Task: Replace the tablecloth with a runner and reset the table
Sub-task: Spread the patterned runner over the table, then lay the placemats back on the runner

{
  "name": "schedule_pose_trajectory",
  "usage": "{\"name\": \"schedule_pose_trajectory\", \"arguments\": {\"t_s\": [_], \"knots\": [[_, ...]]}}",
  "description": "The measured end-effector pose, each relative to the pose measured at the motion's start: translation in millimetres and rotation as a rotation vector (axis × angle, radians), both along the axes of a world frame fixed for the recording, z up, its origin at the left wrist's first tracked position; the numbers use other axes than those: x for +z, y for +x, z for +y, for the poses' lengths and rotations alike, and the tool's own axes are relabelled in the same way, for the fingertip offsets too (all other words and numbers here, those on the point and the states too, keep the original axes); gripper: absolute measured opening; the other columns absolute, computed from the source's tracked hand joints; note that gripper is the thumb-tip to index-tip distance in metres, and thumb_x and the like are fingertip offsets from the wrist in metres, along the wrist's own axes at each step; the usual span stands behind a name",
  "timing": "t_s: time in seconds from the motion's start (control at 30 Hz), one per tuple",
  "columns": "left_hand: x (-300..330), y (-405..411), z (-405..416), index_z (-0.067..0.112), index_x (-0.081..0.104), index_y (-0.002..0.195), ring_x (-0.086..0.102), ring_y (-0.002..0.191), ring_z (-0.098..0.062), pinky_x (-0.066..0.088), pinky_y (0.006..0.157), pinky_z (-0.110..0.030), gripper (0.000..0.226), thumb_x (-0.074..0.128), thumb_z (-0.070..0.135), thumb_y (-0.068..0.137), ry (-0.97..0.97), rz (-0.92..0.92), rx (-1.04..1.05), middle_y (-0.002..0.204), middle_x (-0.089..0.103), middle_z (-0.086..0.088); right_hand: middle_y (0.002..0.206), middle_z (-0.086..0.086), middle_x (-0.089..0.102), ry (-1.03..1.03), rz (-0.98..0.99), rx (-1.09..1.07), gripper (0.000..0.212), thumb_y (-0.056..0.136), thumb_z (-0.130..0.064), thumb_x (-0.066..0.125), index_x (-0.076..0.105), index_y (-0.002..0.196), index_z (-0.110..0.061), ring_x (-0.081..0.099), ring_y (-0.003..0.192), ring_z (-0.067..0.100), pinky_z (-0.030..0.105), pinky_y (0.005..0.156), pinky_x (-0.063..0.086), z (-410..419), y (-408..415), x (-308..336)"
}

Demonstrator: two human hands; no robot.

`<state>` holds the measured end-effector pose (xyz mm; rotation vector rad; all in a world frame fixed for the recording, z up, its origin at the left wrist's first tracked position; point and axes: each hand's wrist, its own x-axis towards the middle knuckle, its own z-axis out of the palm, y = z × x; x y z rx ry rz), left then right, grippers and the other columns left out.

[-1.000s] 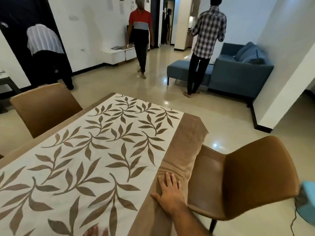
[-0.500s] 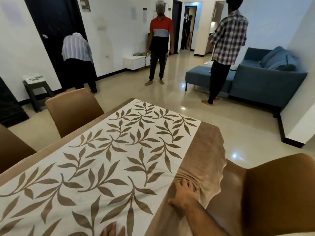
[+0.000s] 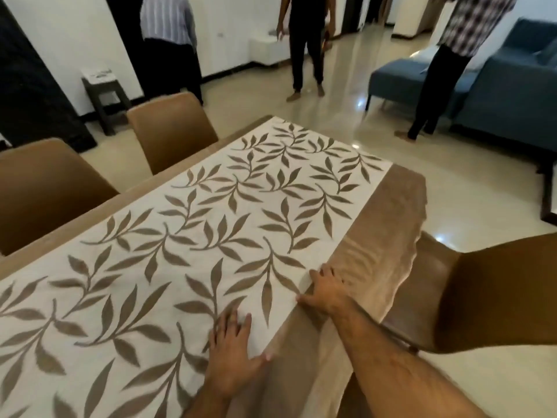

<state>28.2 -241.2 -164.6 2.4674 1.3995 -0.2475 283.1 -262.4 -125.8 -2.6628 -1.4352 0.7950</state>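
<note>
A white cloth with a brown leaf pattern [image 3: 193, 224] covers the table top, with a plain brown border [image 3: 388, 221] draped over the near right edge. My left hand [image 3: 233, 354] lies flat on the leaf-patterned part, fingers straight. My right hand [image 3: 327, 289] presses flat where the white part meets the brown border, and the border is rippled just beyond its fingers. Nothing else lies on the cloth.
A brown chair [image 3: 482, 294] stands tight against the right edge, under the draped border. Two more brown chairs [image 3: 171, 131] [image 3: 45, 188] line the far left side. Three people [image 3: 304, 40] stand on the glossy floor beyond, near a blue sofa [image 3: 512, 95] and a small dark stool [image 3: 102, 98].
The view has tilted down and swung right. My left hand has come up onto the cloth from the bottom edge. My right hand has slid forward along the brown border and flattened.
</note>
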Motion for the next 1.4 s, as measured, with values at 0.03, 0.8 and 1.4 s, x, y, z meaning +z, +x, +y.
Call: {"name": "schedule_pose_trajectory", "arguments": {"t_s": [0.03, 0.8, 1.4], "knots": [[3.6, -6.7, -2.7, 0.027, 0.005, 0.157, -0.012, 0.150, -0.027, -0.001, 0.120, -0.046, 0.113, 0.016, 0.088, 0.062, -0.040, 0.029, 0.009, 0.164, -0.012, -0.003, 0.158, 0.011, 0.019, 0.007, -0.009, 0.003, 0.086, 0.076, -0.066, 0.059, 0.032, 0.146, -0.024, 0.018, 0.144, 0.034, 0.052, 0.116, 0.024, -2.2, -4.2, -4.1], [34.8, -179.6, -54.0, 0.025, 0.007, 0.156, -0.007, 0.151, -0.031, 0.005, 0.121, -0.052, 0.088, 0.049, 0.064, 0.089, -0.112, -0.012, 0.310, 0.164, -0.004, -0.008, 0.157, 0.003, 0.025, 0.091, 0.002, 0.280, 0.060, 0.081, -0.063, 0.061, 0.044, 0.135, -0.043, 0.020, 0.145, 0.030, 0.052, 0.117, 0.027, -39.0, -200.8, 6.3], [107.5, -318.7, -244.3, 0.022, 0.045, 0.141, 0.040, 0.137, -0.023, 0.037, 0.111, -0.044, 0.064, 0.061, 0.052, 0.087, -0.016, -0.311, 0.973, 0.150, 0.040, -0.003, 0.124, 0.007, 0.066, 0.178, 0.378, 0.733, 0.048, 0.088, -0.044, 0.066, 0.065, 0.122, -0.010, 0.060, 0.115, 0.024, 0.031, 0.097, 0.044, -134.2, -386.3, 59.5]]}}
